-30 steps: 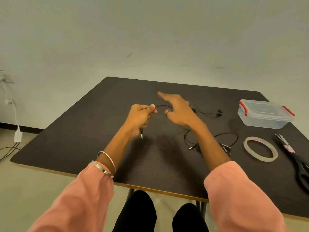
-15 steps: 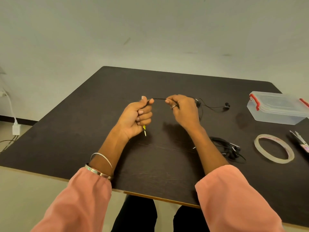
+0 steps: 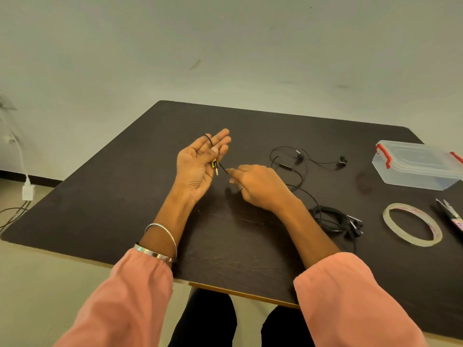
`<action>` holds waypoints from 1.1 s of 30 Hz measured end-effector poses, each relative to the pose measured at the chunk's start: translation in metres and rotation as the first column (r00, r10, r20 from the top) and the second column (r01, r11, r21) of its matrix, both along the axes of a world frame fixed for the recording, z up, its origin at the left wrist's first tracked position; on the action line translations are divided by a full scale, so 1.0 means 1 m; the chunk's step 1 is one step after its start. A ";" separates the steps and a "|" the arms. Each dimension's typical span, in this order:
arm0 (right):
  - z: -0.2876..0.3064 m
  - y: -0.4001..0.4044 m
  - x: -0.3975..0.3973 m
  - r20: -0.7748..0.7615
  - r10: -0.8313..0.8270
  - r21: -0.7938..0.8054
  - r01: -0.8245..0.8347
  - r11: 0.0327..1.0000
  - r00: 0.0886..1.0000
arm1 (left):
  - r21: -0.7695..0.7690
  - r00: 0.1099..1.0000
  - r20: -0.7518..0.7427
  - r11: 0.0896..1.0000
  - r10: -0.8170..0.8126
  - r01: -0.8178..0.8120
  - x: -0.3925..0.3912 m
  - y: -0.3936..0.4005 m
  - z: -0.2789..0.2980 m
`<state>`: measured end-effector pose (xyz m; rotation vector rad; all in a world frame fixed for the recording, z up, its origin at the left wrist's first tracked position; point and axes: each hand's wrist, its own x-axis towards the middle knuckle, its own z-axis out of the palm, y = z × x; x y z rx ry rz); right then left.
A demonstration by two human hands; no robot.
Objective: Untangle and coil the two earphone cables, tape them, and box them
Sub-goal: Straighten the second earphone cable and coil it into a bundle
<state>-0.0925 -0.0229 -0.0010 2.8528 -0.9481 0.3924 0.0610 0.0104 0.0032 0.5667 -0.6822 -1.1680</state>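
Observation:
My left hand (image 3: 198, 161) is raised palm up with the fingers stretched; its thumb pins the yellow-tipped plug end of a black earphone cable (image 3: 298, 171), and the cable loops over the fingers. My right hand (image 3: 255, 186) pinches the same cable just right of the plug. The rest of that cable trails right across the dark table (image 3: 125, 196) to two earbuds. A second black earphone (image 3: 335, 221) lies bundled by my right forearm. The tape roll (image 3: 413, 224) and the clear box with red clips (image 3: 416, 164) sit at the right.
Scissors (image 3: 451, 216) lie at the right edge beside the tape. A white charger and cords hang by the wall at the far left, off the table. My knees are under the near table edge.
My left hand has opened from a fist to flat fingers with the cable wrapped over them. My right hand has dropped lower and closer to the plug.

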 end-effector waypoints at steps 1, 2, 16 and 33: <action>0.000 0.000 -0.001 0.020 0.008 -0.005 -0.008 1.000 1.000 | -0.003 1.000 0.021 1.000 0.007 -0.007 0.000 -0.001 -0.001; 0.000 -0.001 -0.001 0.044 0.019 -0.007 -0.019 1.000 0.999 | -0.005 0.999 0.043 1.000 0.016 -0.015 0.000 -0.002 -0.001; 0.026 -0.006 -0.023 0.786 -0.052 0.186 -0.155 0.970 0.617 | 0.124 0.870 0.425 0.969 -0.248 0.215 -0.006 0.002 -0.009; 0.026 -0.016 -0.034 0.874 -0.107 0.183 -0.117 0.976 0.474 | 0.164 0.661 0.474 0.795 -0.582 0.584 -0.012 0.015 -0.005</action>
